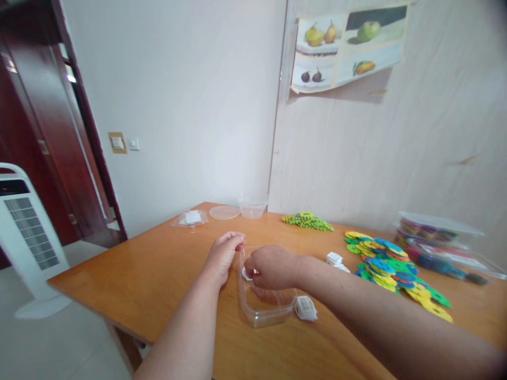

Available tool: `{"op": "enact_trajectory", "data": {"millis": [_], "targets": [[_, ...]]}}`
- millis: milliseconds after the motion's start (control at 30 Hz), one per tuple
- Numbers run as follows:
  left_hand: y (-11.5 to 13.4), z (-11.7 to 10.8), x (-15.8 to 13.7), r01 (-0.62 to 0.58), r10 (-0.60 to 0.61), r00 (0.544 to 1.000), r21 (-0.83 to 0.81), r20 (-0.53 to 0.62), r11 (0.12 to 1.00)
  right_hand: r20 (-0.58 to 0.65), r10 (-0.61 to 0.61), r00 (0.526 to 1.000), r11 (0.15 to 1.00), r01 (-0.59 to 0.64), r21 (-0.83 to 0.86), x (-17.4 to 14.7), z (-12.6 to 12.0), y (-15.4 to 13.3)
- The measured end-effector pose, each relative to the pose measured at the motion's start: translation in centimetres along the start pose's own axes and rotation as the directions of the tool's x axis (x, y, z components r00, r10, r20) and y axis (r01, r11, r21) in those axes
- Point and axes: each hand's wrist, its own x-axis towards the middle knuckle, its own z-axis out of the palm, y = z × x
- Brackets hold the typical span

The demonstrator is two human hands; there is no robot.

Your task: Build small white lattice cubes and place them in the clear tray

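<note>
"How do the hands stand?"

"Apart from each other. The right hand (273,265) reaches in from the right, palm down, fingers bent low over the clear container (267,319). The left hand (227,250) is at its far-left corner, thumb and fingertips close together."

"Gripping anything?"

"The right fingers are at a small white packet (246,275) inside the container, by its left wall; I can't tell whether they're clamped on it. Nor can I tell whether the left fingertips pinch the rim."

"And the container?"

"It lies upright on the bench (166,274), in front of the person, its long axis running away toward the wall. The right hand and wrist hide much of its far half."

"What's close by?"

"A white sachet (306,308) is just beside its near-right corner. More white packets (335,258) lie beyond the right forearm, near a spread heap of coloured discs (380,264)."

"Farther out?"

"Clear boxes (439,232) behind the discs at the right, blurred. Toward the wall, a green pile (309,221), then a clear tub (252,207), a round lid (224,212) and a flat clear tray (190,217) with something white on it. Off the bench, at far left, a white tower fan (34,232) stands on the floor."
</note>
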Motion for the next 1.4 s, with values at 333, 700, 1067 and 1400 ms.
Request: {"op": "enact_trajectory", "data": {"millis": [333, 700, 1067, 1400], "targets": [[-0.8, -0.1, 0.4, 0.036, -0.036, 0.999, 0.016, 0.002, 0.999, -0.031, 0.057, 0.998, 0.994, -0.06, -0.094, 1.1, 1.0, 0.0], [-1.0, 0.1, 0.2, 0.073, -0.071, 0.996, -0.035, 0.057, 0.997, -0.073, 0.064, 0.995, 0.99, -0.072, -0.118, 1.6, 1.8, -0.2], [-1.2, 0.0, 0.3, 0.048, -0.05, 0.996, 0.035, 0.075, 0.998, -0.017, 0.075, 0.997, 0.988, -0.077, -0.136, 1.3, 0.9, 0.3], [-1.3, 0.0, 0.3, 0.037, -0.042, 0.995, 0.064, 0.085, 0.997, -0.004, 0.082, 0.997, 0.986, -0.082, -0.147, 1.6, 1.4, 0.4]]}}
